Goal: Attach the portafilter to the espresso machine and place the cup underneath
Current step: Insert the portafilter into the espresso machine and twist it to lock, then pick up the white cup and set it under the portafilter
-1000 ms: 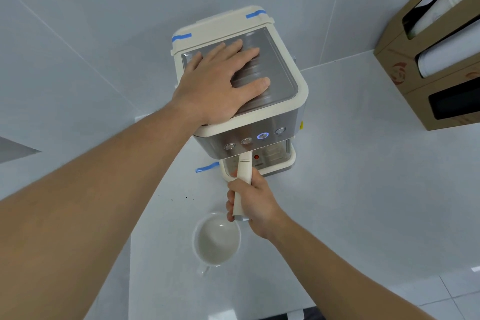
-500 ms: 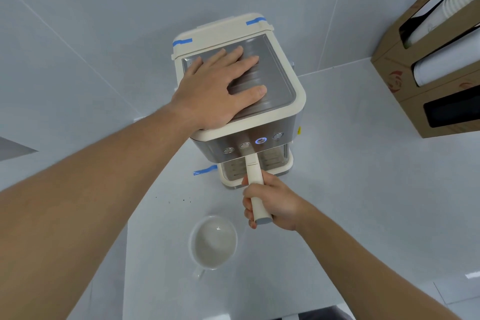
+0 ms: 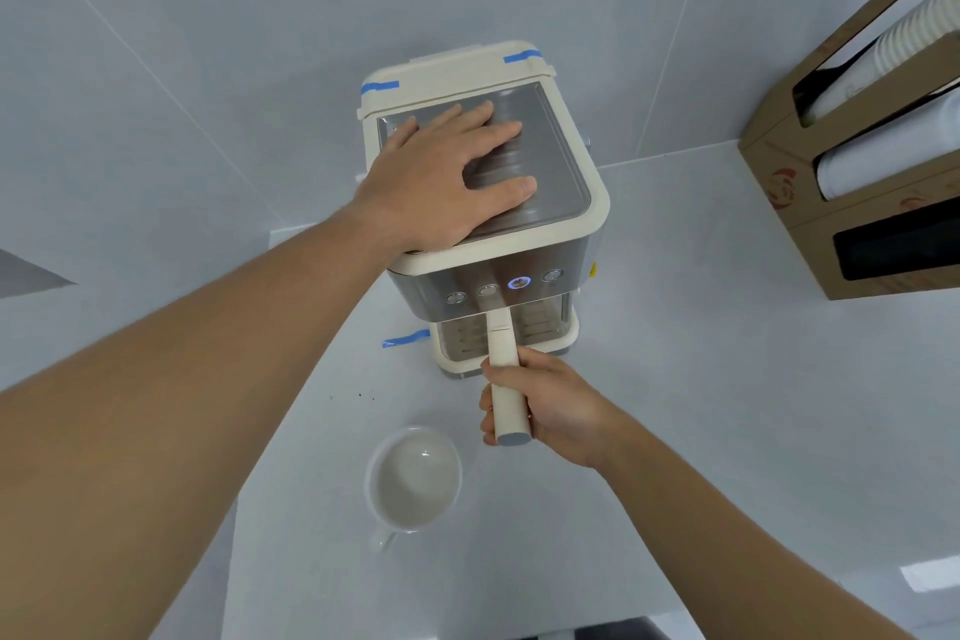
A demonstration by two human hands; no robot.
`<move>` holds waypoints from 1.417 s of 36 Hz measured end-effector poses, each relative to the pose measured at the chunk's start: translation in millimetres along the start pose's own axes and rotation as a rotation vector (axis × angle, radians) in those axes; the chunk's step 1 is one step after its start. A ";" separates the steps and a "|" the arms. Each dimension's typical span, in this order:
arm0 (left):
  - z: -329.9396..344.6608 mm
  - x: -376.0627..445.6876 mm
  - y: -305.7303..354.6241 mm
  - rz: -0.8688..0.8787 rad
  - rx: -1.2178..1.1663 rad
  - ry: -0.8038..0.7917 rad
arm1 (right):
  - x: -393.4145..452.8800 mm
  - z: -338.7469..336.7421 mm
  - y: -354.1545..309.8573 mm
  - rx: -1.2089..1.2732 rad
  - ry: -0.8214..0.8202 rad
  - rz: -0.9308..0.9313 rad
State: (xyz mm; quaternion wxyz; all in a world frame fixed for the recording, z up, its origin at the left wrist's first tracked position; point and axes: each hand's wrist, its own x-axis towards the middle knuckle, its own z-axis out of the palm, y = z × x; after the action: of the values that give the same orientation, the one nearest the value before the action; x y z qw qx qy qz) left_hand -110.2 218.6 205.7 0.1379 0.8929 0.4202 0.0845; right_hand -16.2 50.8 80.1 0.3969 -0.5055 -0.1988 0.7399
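Observation:
A cream and steel espresso machine (image 3: 566,203) stands on the pale counter against the wall. My left hand (image 3: 441,177) lies flat on its metal top, fingers spread. The cream portafilter handle (image 3: 503,348) sticks out from under the machine's front panel toward me; its head is hidden under the machine. My right hand (image 3: 545,405) is closed around the lower part of that handle. A white cup (image 3: 413,481) stands on the counter in front of the machine, left of my right hand, with nothing in it and its handle pointing toward me.
The drip tray (image 3: 561,340) sits below the panel with its lit blue button (image 3: 519,282). Blue tape (image 3: 405,340) marks the counter at the machine's left. A cardboard cup dispenser (image 3: 852,182) hangs at the right. A few dark specks (image 3: 358,396) lie on the counter.
My right hand swung the portafilter handle from pointing left-of-centre to pointing straight toward me. My left hand has stayed pressed on the machine's top. The cup has not moved.

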 end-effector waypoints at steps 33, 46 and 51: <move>-18.6 -140.3 24.8 -0.162 -0.900 0.175 | -68.0 -15.5 -31.8 -0.048 0.131 -0.162; 62.5 -257.2 -13.3 -0.727 -1.223 0.223 | -87.5 -24.0 17.3 0.047 0.104 -0.083; 92.5 -291.1 -30.2 -0.889 -1.243 0.224 | -81.7 -24.6 46.4 0.009 0.113 0.010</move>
State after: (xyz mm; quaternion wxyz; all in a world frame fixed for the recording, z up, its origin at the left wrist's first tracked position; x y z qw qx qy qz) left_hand -291.6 -4.5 98.3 0.5917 0.3851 0.6260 0.3313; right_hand 2.4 -44.4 86.0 0.4060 -0.5459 -0.1701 0.7129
